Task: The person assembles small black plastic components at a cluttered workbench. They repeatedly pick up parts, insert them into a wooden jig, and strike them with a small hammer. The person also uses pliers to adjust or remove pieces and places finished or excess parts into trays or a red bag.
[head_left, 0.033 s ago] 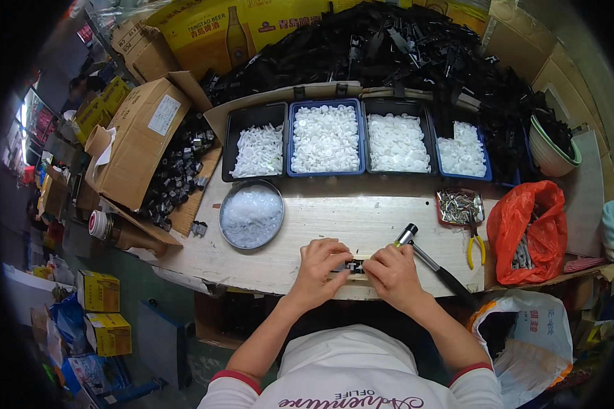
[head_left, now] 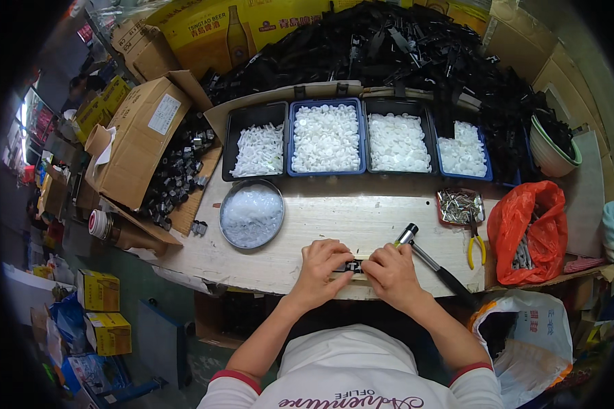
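Pinching black part (head_left: 353, 266), left hand (head_left: 320, 268) and right hand (head_left: 394, 274) above whitish worktable (head_left: 361, 211), yellow carton (head_left: 198, 44) beyond

The held piece (head_left: 353, 266) is black with grey glints; the counter (head_left: 382, 218) is off-white, faintly streaked; the hammer (head_left: 425, 256) pairs a black grip with silver and black on its head; the pliers (head_left: 477, 252) have yellow handles; a red tray (head_left: 461, 223) carries silvery metal bits (head_left: 459, 204); the plastic bag (head_left: 529, 235) beside it is bright red; white parts (head_left: 325, 140) fill bins coloured, left to right, black (head_left: 237, 129), blue (head_left: 326, 173), black (head_left: 399, 172) and blue (head_left: 465, 177); the round dish (head_left: 220, 215) is grey, its contents (head_left: 252, 215) frosty white; the heap (head_left: 389, 54) behind is black; the open carton (head_left: 133, 143) is brown with a white label (head_left: 164, 114); the shirt (head_left: 348, 358) is white with red sleeve trim and purple lettering.
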Demonstrator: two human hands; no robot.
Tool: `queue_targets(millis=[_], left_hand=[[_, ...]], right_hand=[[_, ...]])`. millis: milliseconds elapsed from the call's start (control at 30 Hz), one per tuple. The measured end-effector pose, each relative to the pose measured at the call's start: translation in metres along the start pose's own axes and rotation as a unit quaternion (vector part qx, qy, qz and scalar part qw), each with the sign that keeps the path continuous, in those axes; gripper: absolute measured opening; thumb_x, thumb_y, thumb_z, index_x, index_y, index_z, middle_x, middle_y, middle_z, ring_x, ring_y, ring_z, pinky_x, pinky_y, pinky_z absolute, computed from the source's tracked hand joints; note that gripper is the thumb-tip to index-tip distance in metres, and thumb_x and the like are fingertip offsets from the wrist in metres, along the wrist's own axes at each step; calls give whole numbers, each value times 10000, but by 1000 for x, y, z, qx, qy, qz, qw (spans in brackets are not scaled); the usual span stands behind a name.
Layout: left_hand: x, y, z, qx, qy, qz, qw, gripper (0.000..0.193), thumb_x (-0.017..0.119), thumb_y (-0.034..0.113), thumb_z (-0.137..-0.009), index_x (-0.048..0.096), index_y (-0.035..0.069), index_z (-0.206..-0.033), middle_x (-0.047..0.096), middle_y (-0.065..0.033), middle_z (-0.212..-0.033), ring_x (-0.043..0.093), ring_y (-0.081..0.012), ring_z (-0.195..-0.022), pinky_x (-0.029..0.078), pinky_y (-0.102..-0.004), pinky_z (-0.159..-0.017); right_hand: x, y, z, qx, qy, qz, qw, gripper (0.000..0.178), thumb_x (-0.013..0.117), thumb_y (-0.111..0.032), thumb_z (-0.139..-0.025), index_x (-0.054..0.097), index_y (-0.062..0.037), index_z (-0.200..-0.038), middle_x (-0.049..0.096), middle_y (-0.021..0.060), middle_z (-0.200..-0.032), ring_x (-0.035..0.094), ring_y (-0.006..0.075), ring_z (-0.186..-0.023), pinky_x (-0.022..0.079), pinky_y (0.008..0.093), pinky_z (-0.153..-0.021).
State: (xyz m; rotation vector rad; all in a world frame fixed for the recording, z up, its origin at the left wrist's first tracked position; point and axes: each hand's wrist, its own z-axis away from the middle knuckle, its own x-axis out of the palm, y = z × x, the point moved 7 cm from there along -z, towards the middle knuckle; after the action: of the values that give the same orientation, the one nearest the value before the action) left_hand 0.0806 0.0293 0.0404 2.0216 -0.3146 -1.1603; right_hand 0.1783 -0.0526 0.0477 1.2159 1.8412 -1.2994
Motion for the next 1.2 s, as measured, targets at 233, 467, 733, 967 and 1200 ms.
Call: queue_targets(millis=[233, 467, 733, 967, 1200], left_hand=[[12, -4, -3, -2, -32, -22, 999, 293, 700, 146, -656, 620, 85, -931, 528, -44, -962, 446, -221, -956, 277, -352, -827], [16, -3, -9, -1, -58, -50, 997, 265, 694, 144, -652, 614, 87, -898, 514, -50, -927, 441, -215, -932, 277, -354, -813], [16, -3, -12, -21, -102, -62, 993, 285, 711, 156, -650, 610, 108, -913, 509, -35, -923, 447, -201, -920, 275, -344, -792], [18, 7, -21, 15, -137, -151, 979, 246, 706, 198, -664, 613, 122, -879, 516, -32, -907, 449, -208, -901, 281, -363, -780], [44, 37, -100, 130, -228, -185, 947, 171, 691, 251, -696, 630, 123, -792, 535, -50, -826, 467, -235, -842, 303, -375, -745]], right_hand=[[-5, 5, -3, 12, -11, -32, 999, 143, 614, -68, -671, 611, -94, -811, 510, 24, -765, 474, 195, -775, 279, 366, -701], [-2, 5, -1, 2, -22, -73, 997, 204, 633, -48, -662, 629, -110, -857, 520, 19, -786, 471, 190, -776, 273, 359, -702], [-9, 20, -2, 25, -15, -128, 991, 206, 629, -52, -670, 638, -128, -862, 518, 13, -795, 469, 186, -790, 273, 353, -701], [-13, 13, 0, 10, -26, -56, 998, 163, 621, -88, -695, 634, -139, -850, 510, 26, -842, 458, 199, -824, 276, 364, -707], [-62, 93, 14, 148, 116, -8, 982, 122, 623, -100, -722, 629, -110, -844, 525, 33, -789, 488, 203, -808, 300, 371, -714]])
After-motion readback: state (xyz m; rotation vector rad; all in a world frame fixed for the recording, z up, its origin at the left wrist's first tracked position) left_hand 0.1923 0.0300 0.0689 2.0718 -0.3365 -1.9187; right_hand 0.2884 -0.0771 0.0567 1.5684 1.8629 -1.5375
